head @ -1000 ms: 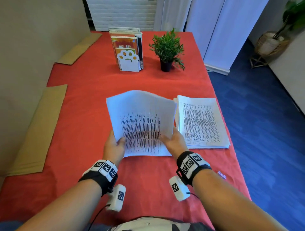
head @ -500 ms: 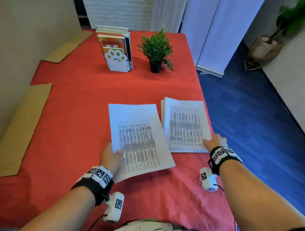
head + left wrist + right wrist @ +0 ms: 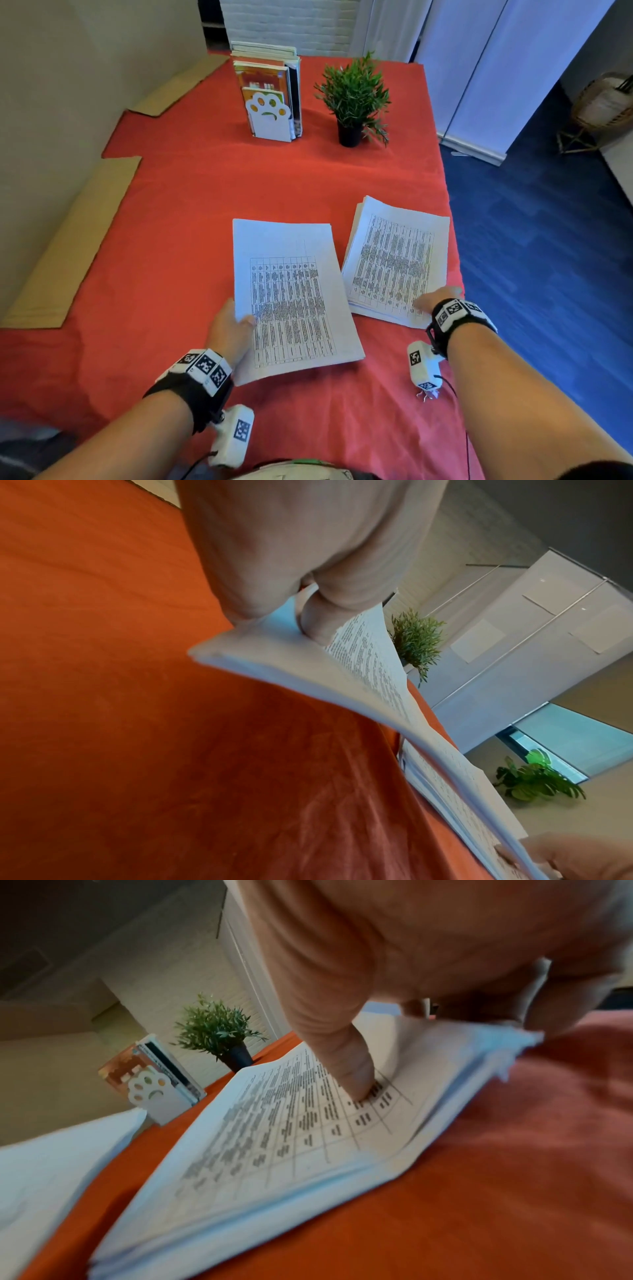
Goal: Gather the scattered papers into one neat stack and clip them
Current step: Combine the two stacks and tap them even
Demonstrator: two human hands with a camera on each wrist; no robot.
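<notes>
Two piles: left pile (image 3: pixel 291 301) at centre frame of the head view, right pile (image 3: pixel 394 263) just beside it toward the right edge of the red table (image 3: pixel 171 240); a thin strip of cloth shows between them.
Left hand (image 3: pixel 229 329): pinches the left pile at its near left edge, thumb on top, fingers under; the left wrist view shows that corner lifted off the cloth.
Right hand (image 3: pixel 435 299): thumb pressed on the near corner of the right pile, fingers curled under that edge, so it grips the pile.
Change: a second ago both hands held the left pile raised; now it lies almost flat in the left hand alone, and the right hand has crossed to the right pile.
Meaning: judged, the next step is to merge the two piles, then square the edges.
Clip: cannot tell; a small pale thing (image 3: pixel 426 395) sits by the right wrist camera, too small to name.
Background: books (image 3: pixel 270 92) and plant (image 3: pixel 352 96), upper centre, well apart from the piles.
</notes>
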